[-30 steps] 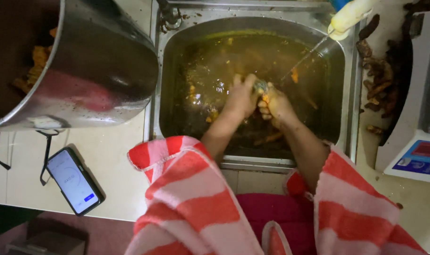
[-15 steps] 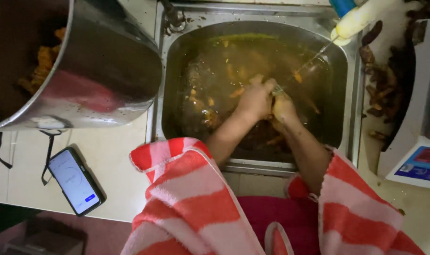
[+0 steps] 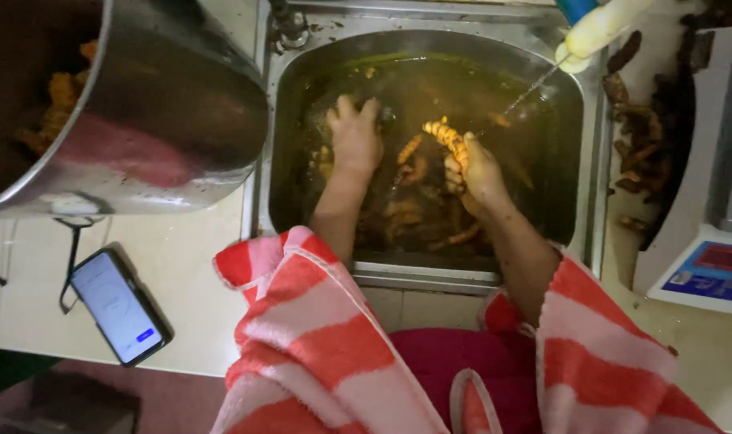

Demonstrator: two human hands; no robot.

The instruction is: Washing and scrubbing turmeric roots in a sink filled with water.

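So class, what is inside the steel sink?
The sink holds murky brown water, orange roots, and both hands, left and right gripping a root. The bottom is hidden.

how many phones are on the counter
1. A single phone lies face up with its screen lit on the counter left of the sink, just below the big steel pot. Others could be hidden behind the pot.

Large steel pot (image 3: 165, 120) at tabletop (image 3: 181, 281) left edge, orange pieces inside. Phone (image 3: 118, 305) face-up near front edge, screen lit. Dark root scraps (image 3: 643, 153) on right side. Scale (image 3: 707, 269) at right edge.
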